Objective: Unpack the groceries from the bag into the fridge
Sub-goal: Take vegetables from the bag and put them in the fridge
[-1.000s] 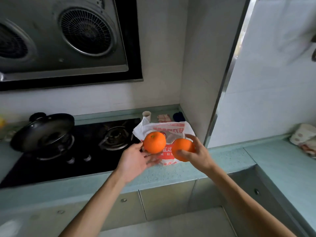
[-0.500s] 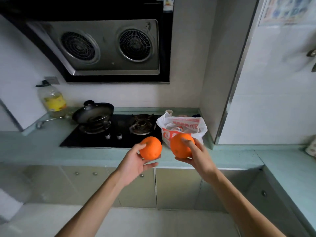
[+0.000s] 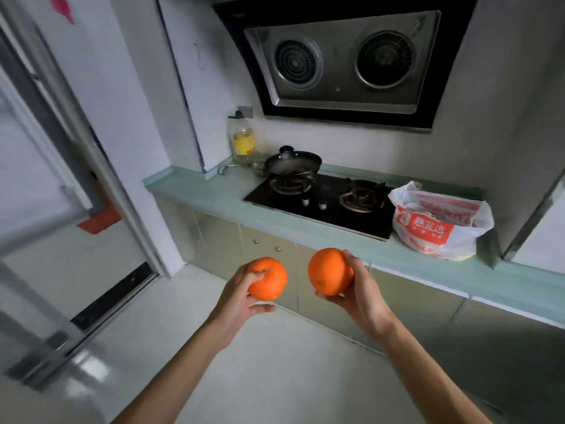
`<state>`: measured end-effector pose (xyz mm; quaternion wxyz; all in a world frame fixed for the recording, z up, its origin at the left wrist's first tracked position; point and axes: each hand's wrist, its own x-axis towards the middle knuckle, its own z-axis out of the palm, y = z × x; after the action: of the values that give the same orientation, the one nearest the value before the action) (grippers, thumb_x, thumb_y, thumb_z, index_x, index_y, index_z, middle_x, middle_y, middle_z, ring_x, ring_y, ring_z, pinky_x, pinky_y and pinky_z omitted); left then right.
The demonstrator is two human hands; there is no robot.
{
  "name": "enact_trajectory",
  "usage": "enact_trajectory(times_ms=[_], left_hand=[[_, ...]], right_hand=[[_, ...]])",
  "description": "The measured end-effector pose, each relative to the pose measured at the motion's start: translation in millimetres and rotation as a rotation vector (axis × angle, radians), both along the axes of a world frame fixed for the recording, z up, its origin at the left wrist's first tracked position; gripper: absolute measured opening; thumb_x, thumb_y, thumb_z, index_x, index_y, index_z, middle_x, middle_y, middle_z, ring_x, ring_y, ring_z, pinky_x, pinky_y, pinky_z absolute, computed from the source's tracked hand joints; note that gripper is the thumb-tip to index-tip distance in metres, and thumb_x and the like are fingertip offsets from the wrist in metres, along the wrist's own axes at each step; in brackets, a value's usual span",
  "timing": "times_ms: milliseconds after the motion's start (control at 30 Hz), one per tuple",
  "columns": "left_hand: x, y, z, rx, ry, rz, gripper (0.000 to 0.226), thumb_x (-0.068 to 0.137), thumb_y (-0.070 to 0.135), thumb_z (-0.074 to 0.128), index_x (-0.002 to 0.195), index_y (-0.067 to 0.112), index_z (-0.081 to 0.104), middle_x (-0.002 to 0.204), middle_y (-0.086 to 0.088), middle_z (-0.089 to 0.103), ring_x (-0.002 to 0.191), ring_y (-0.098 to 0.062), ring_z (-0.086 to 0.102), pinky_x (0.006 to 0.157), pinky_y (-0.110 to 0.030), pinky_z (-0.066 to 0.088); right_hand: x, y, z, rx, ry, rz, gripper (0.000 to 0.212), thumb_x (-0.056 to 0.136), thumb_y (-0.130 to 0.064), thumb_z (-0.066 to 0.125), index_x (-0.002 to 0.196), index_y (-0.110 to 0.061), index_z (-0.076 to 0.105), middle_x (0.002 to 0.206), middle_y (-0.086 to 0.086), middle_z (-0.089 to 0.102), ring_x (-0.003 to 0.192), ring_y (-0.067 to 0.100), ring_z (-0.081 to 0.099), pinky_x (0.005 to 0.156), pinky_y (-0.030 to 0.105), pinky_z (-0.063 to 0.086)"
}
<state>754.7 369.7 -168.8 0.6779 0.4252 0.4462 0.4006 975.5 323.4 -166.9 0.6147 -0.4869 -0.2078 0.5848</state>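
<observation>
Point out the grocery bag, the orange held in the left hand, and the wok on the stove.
grocery bag (image 3: 428, 232): head view, on its red printed panel.
orange (image 3: 272, 283) in the left hand (image 3: 234, 304): head view, middle of its peel.
wok (image 3: 293, 165): head view, on its dark bowl.

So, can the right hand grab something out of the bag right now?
Probably not yet: the right hand is full, gripping an orange, and sits out over the floor, apart from the bag on the counter. Nothing blocks the bag itself.
</observation>
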Motion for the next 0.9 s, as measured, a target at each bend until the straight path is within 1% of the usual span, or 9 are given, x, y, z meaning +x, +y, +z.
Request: enact_trajectory(times_ms=[100, 200, 333, 367, 500, 600, 633, 800, 900], left_hand=[[-62, -11, 4, -0.021, -0.001, 0.121, 0.024, 0.093, 0.023, 0.058, 0.116, 0.021, 0.062, 0.127, -0.017, 0.056, 0.106, -0.039, 0.066, 0.070, -0.043, 0.058], [-121, -18, 6, -0.022, 0.013, 0.234, 0.041, 0.078, 0.034, 0.067, 0.117, 0.022, 0.062, 0.127, -0.018, 0.056, 0.108, -0.041, 0.065, 0.069, -0.043, 0.058], [-214, -24, 5, 0.009, 0.037, 0.364, 0.022, 0.090, 0.029, 0.065, 0.112, 0.029, 0.061, 0.124, -0.016, 0.059, 0.107, -0.038, 0.065, 0.070, -0.043, 0.058], [-240, -24, 3, 0.014, 0.034, 0.395, 0.024, 0.089, 0.029, 0.066, 0.112, 0.031, 0.061, 0.125, -0.015, 0.058, 0.107, -0.037, 0.065, 0.070, -0.043, 0.058], [-344, -31, 4, 0.027, 0.082, 0.515, 0.040, 0.085, 0.027, 0.071, 0.123, 0.032, 0.058, 0.132, -0.013, 0.055, 0.113, -0.036, 0.061, 0.073, -0.046, 0.059], [-415, -42, 11, 0.064, 0.116, 0.576, 0.060, 0.066, 0.037, 0.081, 0.123, 0.033, 0.062, 0.133, -0.012, 0.056, 0.113, -0.037, 0.062, 0.073, -0.045, 0.060], [-439, -47, 14, 0.082, 0.118, 0.593, 0.060, 0.065, 0.037, 0.081, 0.122, 0.035, 0.063, 0.133, -0.011, 0.056, 0.112, -0.036, 0.063, 0.072, -0.044, 0.060], [-548, -69, 25, 0.118, 0.073, 0.744, 0.038, 0.087, 0.017, 0.069, 0.121, 0.032, 0.063, 0.131, -0.009, 0.057, 0.111, -0.036, 0.063, 0.073, -0.044, 0.059], [-598, -90, 31, 0.114, 0.026, 0.837, 0.043, 0.082, 0.014, 0.069, 0.121, 0.028, 0.062, 0.128, -0.010, 0.058, 0.107, -0.033, 0.065, 0.078, -0.048, 0.059]], right_hand=[[-59, 15, 0, -0.014, -0.005, 0.096, 0.022, 0.091, -0.042, 0.056, 0.105, -0.027, 0.062, 0.120, 0.011, 0.056, 0.102, 0.031, 0.062, 0.073, 0.047, 0.057], [-119, 30, 2, -0.011, -0.013, 0.204, 0.028, 0.090, -0.044, 0.057, 0.111, -0.027, 0.062, 0.124, 0.011, 0.056, 0.106, 0.032, 0.062, 0.068, 0.043, 0.057], [-212, 50, 3, -0.014, -0.036, 0.356, 0.026, 0.091, -0.044, 0.057, 0.110, -0.026, 0.060, 0.123, 0.011, 0.055, 0.107, 0.033, 0.063, 0.071, 0.045, 0.058], [-237, 55, 5, -0.005, -0.041, 0.394, 0.026, 0.091, -0.043, 0.057, 0.110, -0.026, 0.059, 0.123, 0.011, 0.055, 0.108, 0.033, 0.063, 0.072, 0.045, 0.058], [-344, 73, 13, 0.020, -0.047, 0.504, 0.023, 0.092, -0.042, 0.057, 0.109, -0.027, 0.060, 0.123, 0.010, 0.054, 0.108, 0.033, 0.061, 0.074, 0.047, 0.058], [-420, 81, 19, 0.057, -0.072, 0.606, 0.023, 0.091, -0.043, 0.057, 0.110, -0.029, 0.059, 0.122, 0.008, 0.054, 0.108, 0.033, 0.061, 0.077, 0.049, 0.058], [-445, 83, 22, 0.069, -0.075, 0.637, 0.020, 0.092, -0.042, 0.057, 0.108, -0.030, 0.059, 0.121, 0.007, 0.054, 0.107, 0.033, 0.061, 0.077, 0.049, 0.058], [-570, 88, 32, 0.095, -0.087, 0.786, 0.022, 0.092, -0.042, 0.056, 0.111, -0.031, 0.055, 0.122, 0.006, 0.052, 0.108, 0.032, 0.059, 0.083, 0.052, 0.057], [-639, 85, 39, 0.093, -0.063, 0.870, 0.016, 0.094, -0.043, 0.054, 0.105, -0.032, 0.054, 0.120, 0.007, 0.052, 0.108, 0.032, 0.060, 0.080, 0.050, 0.058]])
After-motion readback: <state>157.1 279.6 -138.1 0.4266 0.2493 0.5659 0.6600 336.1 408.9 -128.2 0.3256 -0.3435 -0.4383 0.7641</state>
